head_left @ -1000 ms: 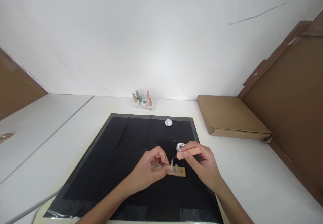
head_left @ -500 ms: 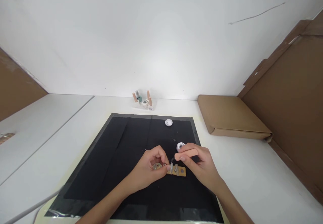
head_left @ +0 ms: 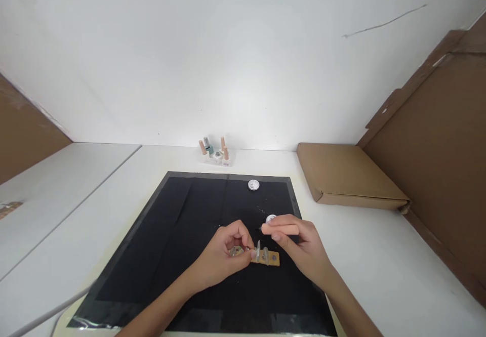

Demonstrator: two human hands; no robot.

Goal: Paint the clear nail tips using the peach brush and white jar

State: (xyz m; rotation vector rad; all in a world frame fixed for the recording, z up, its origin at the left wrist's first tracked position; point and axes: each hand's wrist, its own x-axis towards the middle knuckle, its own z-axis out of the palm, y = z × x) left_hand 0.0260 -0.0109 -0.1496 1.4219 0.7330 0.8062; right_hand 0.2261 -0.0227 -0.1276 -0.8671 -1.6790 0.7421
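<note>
Between thumb and forefinger, my right hand [head_left: 304,243] holds a peach-coloured brush handle [head_left: 280,229], its dark tip pointing left above the board. My left hand [head_left: 228,251] pinches near the middle of a small yellow board [head_left: 274,259]; what exactly lies between its fingertips is too small to tell. Greyish nail-shaped pieces [head_left: 266,256] stand on the board, and small dark round spots show beside them. Just behind my right fingers sits a small white round pot [head_left: 271,218], partly hidden.
A black mat [head_left: 182,236] lies under the hands, with a small white dish [head_left: 253,185] near its back edge. Behind it, a clear holder [head_left: 215,161] carries several polish bottles. At the right rests a flat cardboard box [head_left: 349,175].
The brush has lifted slightly away from the nail-shaped pieces, and its handle is more level. My left hand has hardly moved.
</note>
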